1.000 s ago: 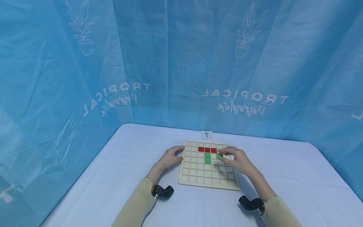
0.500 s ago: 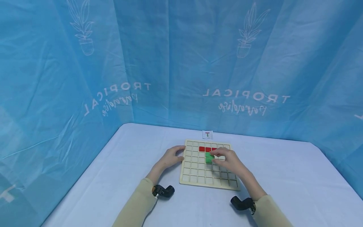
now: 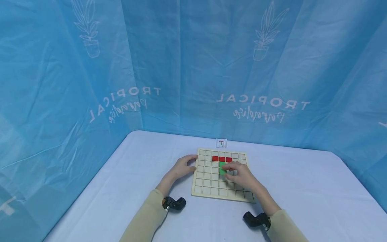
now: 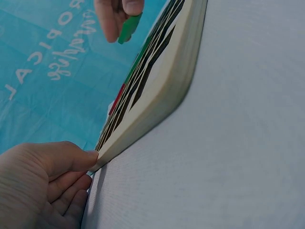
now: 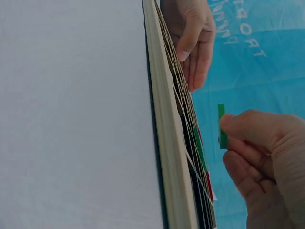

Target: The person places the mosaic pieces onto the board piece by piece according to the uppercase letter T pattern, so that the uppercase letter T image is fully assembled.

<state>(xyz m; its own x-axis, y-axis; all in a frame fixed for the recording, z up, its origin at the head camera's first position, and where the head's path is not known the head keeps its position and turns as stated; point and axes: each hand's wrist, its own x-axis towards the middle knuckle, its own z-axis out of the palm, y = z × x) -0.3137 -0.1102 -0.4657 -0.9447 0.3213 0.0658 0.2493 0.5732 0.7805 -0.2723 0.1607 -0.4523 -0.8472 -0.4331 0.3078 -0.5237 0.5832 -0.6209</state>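
Observation:
My right hand [image 3: 240, 174] pinches a small square green tile [image 5: 221, 125] between thumb and fingers. That tile is held up on edge above a pale wooden grid board [image 3: 207, 190]. Set in the board's cells are a row of red tiles [image 3: 215, 158] and a column of green tiles [image 3: 222, 164] running down from its middle, partly hidden behind my right fingers. At the board's left edge my left hand [image 3: 180, 166] rests with fingers extended, thumb and forefinger touching the side. In the left wrist view its thumb lies against the board's edge.
A small printed card [image 3: 221, 143] with a red and green T pattern lies behind the board. White cloth covers the table [image 3: 145, 161]. Blue curtains [image 3: 193, 67] hang along the back and sides. Black wrist cameras [image 3: 175, 204] sit on both wrists.
My right hand has carried the green tile leftward over the board to the green column, then drawn slightly nearer the board's front. The left hand has stayed at the edge.

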